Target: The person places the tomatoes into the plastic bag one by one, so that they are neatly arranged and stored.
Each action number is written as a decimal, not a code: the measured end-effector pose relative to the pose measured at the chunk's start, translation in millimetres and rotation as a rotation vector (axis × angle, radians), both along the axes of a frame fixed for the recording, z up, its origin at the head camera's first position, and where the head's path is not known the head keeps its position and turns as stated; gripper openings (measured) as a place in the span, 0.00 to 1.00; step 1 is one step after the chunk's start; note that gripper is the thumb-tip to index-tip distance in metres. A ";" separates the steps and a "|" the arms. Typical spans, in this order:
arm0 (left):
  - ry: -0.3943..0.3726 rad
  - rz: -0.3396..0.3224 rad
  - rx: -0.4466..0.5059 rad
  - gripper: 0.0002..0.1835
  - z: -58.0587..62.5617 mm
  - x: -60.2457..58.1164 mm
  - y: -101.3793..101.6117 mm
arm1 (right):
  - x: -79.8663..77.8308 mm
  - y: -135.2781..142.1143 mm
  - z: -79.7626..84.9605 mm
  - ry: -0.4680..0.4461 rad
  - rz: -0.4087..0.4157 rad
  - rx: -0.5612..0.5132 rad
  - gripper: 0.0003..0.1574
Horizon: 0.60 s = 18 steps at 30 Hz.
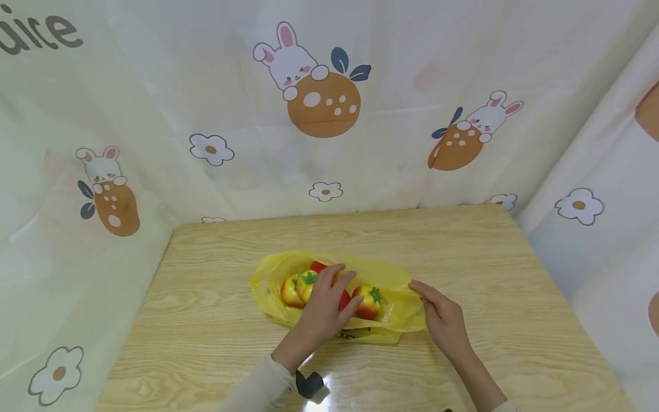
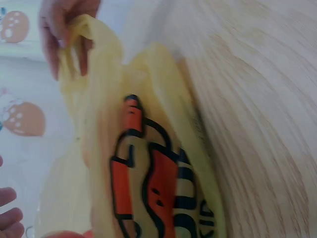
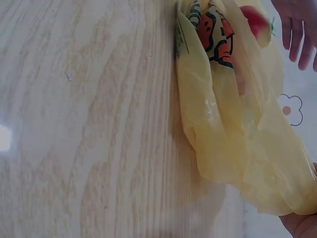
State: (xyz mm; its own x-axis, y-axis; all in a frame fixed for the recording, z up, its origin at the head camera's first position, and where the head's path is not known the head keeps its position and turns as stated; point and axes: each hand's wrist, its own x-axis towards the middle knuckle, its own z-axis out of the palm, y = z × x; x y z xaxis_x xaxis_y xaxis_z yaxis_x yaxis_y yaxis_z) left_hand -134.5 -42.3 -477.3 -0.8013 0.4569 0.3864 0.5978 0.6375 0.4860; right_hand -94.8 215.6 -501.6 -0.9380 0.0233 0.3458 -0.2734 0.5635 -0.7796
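Note:
A yellow plastic bag [image 1: 396, 286] lies on the table with its mouth spread upward. Inside are several red-and-yellow fruits with green leafy tops, one fruit [image 1: 368, 301] at the right and another fruit [image 1: 308, 284] at the left. My left hand [image 1: 321, 303] is over the bag's mouth, fingers spread and slightly bent; its fingers [image 2: 10, 213] show at the edge of the left wrist view, holding nothing visible. At the bag's right end my right hand [image 1: 445, 320] pinches the bag's edge near the handle, as the left wrist view also shows the right hand [image 2: 54, 29] there.
The wooden table [image 1: 206, 355] stands against a pale curtain [image 1: 386, 160] printed with rabbits and flowers, which also closes off both sides. A small dark object [image 1: 309, 384] shows beside the left sleeve. The bag's front carries an orange-and-black print [image 2: 148, 173].

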 end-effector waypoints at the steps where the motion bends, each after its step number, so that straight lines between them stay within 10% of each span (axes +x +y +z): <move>1: -0.012 0.006 0.014 0.25 0.6 0.3 -0.3 | -0.5 0.3 0.3 0.002 -0.001 0.002 0.25; 18: -0.013 0.045 -0.047 0.20 7.3 -3.9 -22.6 | -2.6 3.7 10.0 0.010 0.006 0.045 0.20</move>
